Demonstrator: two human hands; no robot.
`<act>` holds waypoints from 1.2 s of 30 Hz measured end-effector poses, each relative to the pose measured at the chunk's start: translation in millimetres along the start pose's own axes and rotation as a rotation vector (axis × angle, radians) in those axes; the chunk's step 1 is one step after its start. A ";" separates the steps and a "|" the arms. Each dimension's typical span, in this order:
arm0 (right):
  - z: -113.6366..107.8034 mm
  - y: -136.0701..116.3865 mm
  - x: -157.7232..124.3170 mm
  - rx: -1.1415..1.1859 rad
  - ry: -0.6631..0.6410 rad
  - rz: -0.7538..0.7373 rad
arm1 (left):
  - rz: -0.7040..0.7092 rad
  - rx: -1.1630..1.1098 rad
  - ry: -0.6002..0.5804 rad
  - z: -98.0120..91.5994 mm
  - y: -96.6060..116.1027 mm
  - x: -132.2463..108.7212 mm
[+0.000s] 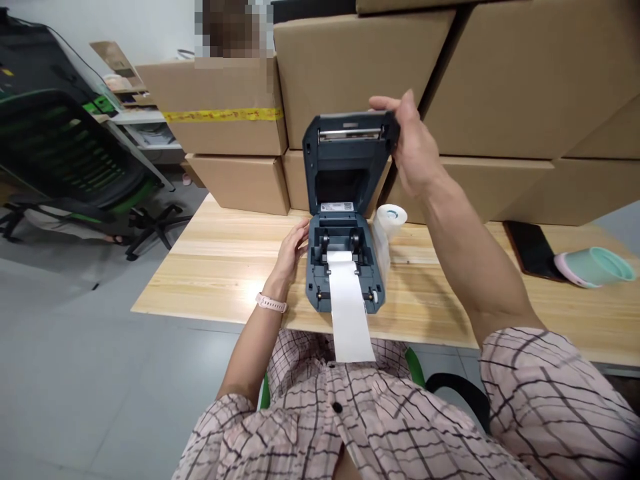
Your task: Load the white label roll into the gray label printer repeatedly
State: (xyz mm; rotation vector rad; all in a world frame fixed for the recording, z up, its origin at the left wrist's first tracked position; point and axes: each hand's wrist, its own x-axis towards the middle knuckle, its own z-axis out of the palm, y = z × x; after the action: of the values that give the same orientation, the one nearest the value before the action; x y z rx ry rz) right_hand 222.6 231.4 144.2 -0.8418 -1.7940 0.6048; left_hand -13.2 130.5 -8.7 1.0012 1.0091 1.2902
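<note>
A dark grey label printer [313,263] stands on the wooden table with its lid [311,167] raised. From the roll bay a strip of white label paper [350,320] runs forward over the printer's front and hangs past the table edge. My right hand [413,147] is closed around the upper right corner of the lid. Against the printer's left side lies my left hand [293,250], fingers stretched out along the casing and their tips partly hidden. Just right of the printer is a roll of clear or whitish film [390,220], partly unwound.
Stacked cardboard boxes [360,60] line the back of the table [200,267]. To the right lie a dark phone [533,250] and a mint-green cup [600,267] on its side. An office chair [70,153] stands on the floor at left. Someone's head shows behind the boxes.
</note>
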 end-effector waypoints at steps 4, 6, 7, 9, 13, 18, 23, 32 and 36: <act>2.9 -28.8 -82.5 0.071 0.054 -0.097 | 0.072 0.005 0.115 -1.6 -1.3 4.1; 6.3 -38.5 -130.9 -0.016 -0.034 -0.158 | 0.251 0.054 0.245 1.6 3.7 -2.4; 9.6 -40.2 -153.1 -0.075 -0.074 -0.200 | 0.374 0.092 0.307 4.7 7.7 -9.7; 19.2 -37.9 -190.1 -0.174 -0.143 -0.237 | 0.636 0.195 0.378 12.8 16.3 -32.6; 43.1 -24.7 -229.0 -0.301 -0.088 -0.281 | 0.953 0.568 0.201 28.0 22.1 -90.5; 61.7 -20.2 -236.3 -0.275 0.087 -0.241 | 0.970 0.870 -0.051 33.7 2.1 -122.3; 66.4 -20.1 -236.6 -0.284 0.139 -0.244 | 1.015 0.841 0.059 38.3 -15.5 -115.4; 65.8 -20.3 -234.3 -0.279 0.155 -0.258 | 0.870 0.672 0.303 32.1 -20.4 -148.5; 67.5 -20.5 -234.5 -0.257 0.166 -0.246 | 0.427 0.522 0.314 31.2 -24.0 -180.5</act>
State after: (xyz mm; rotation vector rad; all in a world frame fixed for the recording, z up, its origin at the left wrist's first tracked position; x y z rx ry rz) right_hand 209.4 35.1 -1.6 -0.7999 -1.8091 0.1418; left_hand 19.1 -51.1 -19.4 1.5010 1.4753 1.6066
